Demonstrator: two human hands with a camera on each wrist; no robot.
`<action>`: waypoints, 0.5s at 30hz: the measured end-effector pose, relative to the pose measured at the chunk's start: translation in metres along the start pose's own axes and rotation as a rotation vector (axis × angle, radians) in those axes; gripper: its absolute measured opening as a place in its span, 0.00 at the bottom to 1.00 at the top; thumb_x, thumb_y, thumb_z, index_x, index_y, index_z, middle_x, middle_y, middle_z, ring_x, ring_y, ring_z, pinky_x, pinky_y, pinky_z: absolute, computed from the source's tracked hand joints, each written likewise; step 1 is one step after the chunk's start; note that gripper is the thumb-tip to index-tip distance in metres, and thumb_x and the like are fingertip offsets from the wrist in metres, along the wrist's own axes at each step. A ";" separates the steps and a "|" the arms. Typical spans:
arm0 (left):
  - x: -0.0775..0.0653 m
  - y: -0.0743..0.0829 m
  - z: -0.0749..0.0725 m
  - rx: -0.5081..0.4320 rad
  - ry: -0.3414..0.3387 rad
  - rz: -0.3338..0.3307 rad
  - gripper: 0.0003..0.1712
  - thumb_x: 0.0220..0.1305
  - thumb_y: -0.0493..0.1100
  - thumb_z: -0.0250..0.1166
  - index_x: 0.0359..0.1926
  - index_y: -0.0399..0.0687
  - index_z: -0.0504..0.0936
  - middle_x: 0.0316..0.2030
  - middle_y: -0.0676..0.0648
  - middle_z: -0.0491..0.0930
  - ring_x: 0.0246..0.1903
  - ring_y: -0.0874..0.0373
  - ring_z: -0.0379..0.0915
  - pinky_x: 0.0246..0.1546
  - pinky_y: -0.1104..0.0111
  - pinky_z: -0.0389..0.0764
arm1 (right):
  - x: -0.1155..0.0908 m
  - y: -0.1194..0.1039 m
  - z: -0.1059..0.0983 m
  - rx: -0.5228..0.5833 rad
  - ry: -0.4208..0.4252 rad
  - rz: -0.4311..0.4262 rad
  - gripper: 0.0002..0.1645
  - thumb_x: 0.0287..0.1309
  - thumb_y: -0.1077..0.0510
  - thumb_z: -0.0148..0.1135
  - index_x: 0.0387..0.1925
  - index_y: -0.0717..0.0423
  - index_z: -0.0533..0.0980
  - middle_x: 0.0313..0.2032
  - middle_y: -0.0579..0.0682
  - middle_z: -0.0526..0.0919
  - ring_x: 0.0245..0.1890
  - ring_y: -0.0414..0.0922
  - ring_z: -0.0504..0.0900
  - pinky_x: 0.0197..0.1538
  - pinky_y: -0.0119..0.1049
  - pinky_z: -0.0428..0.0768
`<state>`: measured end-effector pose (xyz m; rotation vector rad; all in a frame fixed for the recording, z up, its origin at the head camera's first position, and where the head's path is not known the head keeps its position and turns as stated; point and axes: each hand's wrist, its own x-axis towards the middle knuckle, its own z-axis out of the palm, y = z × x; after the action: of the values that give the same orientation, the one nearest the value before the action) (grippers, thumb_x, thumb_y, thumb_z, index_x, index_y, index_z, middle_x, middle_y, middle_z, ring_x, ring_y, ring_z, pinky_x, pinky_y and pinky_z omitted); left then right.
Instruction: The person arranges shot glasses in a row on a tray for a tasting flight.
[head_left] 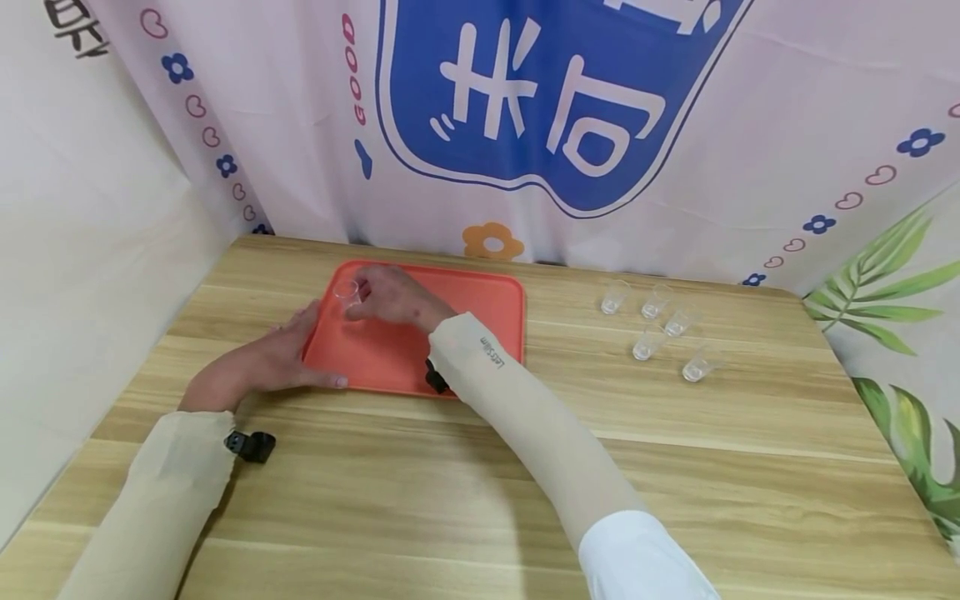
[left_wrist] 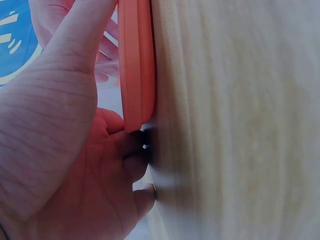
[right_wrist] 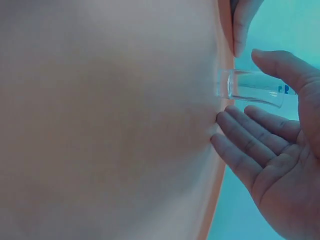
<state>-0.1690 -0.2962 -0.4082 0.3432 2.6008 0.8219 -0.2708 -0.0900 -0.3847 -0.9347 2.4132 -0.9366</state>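
Observation:
A small clear glass [right_wrist: 255,87] stands upright on the red tray [head_left: 405,358], near its far left corner. Around it is my right hand [head_left: 393,296]; in the right wrist view, the thumb [right_wrist: 280,65] and the straightened fingers [right_wrist: 250,137] lie on either side of the glass, with a gap on the thumb side. My left hand [head_left: 273,358] rests against the tray's left edge, its thumb reaching along the front left corner. From the left wrist, the tray's rim [left_wrist: 136,65] shows beside the fingers [left_wrist: 132,145], some of them hidden by the palm and wrist.
Several similar clear glasses [head_left: 651,302] stand in a loose group on the right part of the wooden table [head_left: 420,500]. A printed cloth [head_left: 300,108] hangs along the table's back edge, and a white wall covering [head_left: 90,208] borders the left side.

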 end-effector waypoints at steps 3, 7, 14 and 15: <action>0.001 -0.001 0.001 0.006 -0.002 -0.007 0.79 0.56 0.69 0.74 0.81 0.41 0.26 0.79 0.29 0.35 0.76 0.27 0.30 0.68 0.28 0.38 | -0.003 0.000 -0.001 0.002 0.000 0.011 0.25 0.63 0.49 0.72 0.56 0.54 0.76 0.44 0.46 0.80 0.43 0.40 0.77 0.46 0.30 0.77; 0.000 0.000 0.001 0.003 0.003 -0.013 0.79 0.55 0.69 0.75 0.81 0.42 0.26 0.80 0.30 0.35 0.76 0.28 0.31 0.69 0.30 0.38 | -0.009 0.002 -0.002 -0.017 -0.001 0.029 0.36 0.63 0.47 0.71 0.68 0.54 0.71 0.56 0.46 0.78 0.52 0.40 0.75 0.53 0.31 0.77; -0.001 0.001 0.000 -0.001 0.003 -0.016 0.79 0.55 0.69 0.75 0.81 0.43 0.26 0.80 0.30 0.35 0.76 0.28 0.31 0.69 0.29 0.39 | -0.026 0.012 -0.010 0.024 -0.005 0.029 0.41 0.63 0.48 0.72 0.72 0.55 0.68 0.64 0.48 0.76 0.59 0.42 0.75 0.57 0.34 0.77; -0.001 0.001 0.000 -0.003 0.001 -0.020 0.79 0.55 0.69 0.74 0.81 0.43 0.26 0.80 0.30 0.34 0.76 0.28 0.31 0.69 0.29 0.39 | -0.029 0.014 -0.012 0.030 -0.005 0.031 0.40 0.63 0.49 0.72 0.72 0.56 0.68 0.64 0.49 0.76 0.59 0.42 0.75 0.57 0.34 0.78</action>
<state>-0.1680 -0.2953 -0.4075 0.3155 2.5990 0.8192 -0.2631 -0.0567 -0.3829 -0.8852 2.3954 -0.9554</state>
